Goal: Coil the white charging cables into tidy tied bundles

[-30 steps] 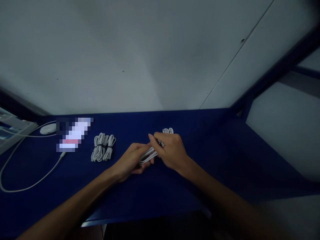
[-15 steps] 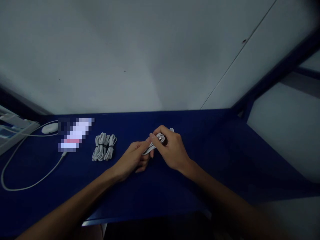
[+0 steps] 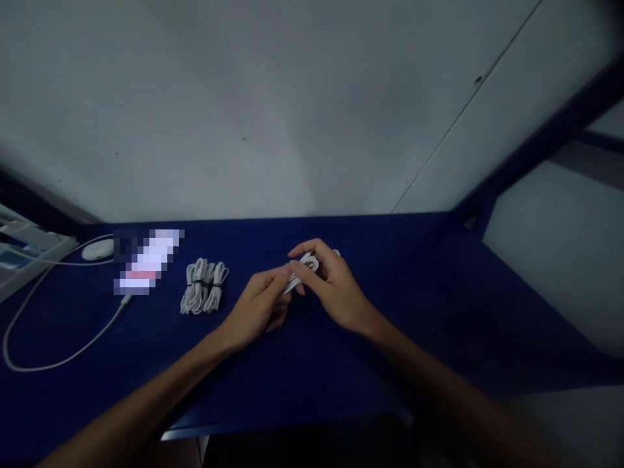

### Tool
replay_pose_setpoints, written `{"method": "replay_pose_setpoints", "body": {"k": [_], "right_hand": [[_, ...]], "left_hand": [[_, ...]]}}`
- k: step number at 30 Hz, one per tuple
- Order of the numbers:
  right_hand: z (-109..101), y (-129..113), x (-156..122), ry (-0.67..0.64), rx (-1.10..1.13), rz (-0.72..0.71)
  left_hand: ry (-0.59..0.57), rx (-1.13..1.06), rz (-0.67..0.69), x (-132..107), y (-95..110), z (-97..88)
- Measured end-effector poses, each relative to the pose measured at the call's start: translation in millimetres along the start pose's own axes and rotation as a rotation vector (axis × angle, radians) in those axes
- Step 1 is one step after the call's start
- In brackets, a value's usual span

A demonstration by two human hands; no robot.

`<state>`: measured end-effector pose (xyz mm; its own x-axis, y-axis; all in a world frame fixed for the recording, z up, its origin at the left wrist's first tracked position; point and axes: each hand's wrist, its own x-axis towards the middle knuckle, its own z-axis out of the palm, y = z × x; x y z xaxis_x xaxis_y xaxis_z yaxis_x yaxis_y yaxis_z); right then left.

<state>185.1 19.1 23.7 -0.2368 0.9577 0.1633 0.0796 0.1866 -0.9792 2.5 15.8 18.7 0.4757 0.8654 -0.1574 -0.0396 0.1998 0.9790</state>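
Between my two hands, above the blue tabletop, is a white cable (image 3: 308, 261) folded into a small bundle of loops. My left hand (image 3: 263, 292) pinches the near-left end of the bundle between thumb and fingers. At its far-right end, my right hand (image 3: 336, 279) curls around the loops with the thumb pressed on top and the index finger raised over them. A bit of white cable shows behind the right hand's knuckles. Left of my hands lie several white cable bundles (image 3: 199, 286), bound with dark ties. Parts of the held cable are hidden by my fingers.
A phone (image 3: 151, 260), its screen blurred out, lies at the left with a white charging cord (image 3: 78, 354) plugged into it. Beside it rests a white rounded object (image 3: 97, 249). A white tray (image 3: 43, 263) stands at the far left. A grey wall (image 3: 244, 97) rises behind the blue table (image 3: 390, 273).
The held bundle has turned slightly and drawn in closer between my hands. My right index finger has lifted and stretched leftward over the loops. The bound bundles and phone stay put.
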Motion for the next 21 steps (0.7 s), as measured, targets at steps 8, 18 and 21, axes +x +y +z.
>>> {"method": "replay_pose_setpoints", "body": {"k": [8,18,21], "right_hand": [[-3.5,2.5,6.8,-0.073,0.221,0.132],[-4.1,-0.9,6.0,-0.084,0.191,0.057],[-3.6,-0.8,4.7,-0.090,0.190,0.013]], "left_hand": [[0.052,0.125,0.083,-4.3,-2.6,2.1],[0.055,0.127,0.051,-4.3,-3.2,1.1],[0.044,0.141,0.051,-5.3,-3.8,1.6]]}}
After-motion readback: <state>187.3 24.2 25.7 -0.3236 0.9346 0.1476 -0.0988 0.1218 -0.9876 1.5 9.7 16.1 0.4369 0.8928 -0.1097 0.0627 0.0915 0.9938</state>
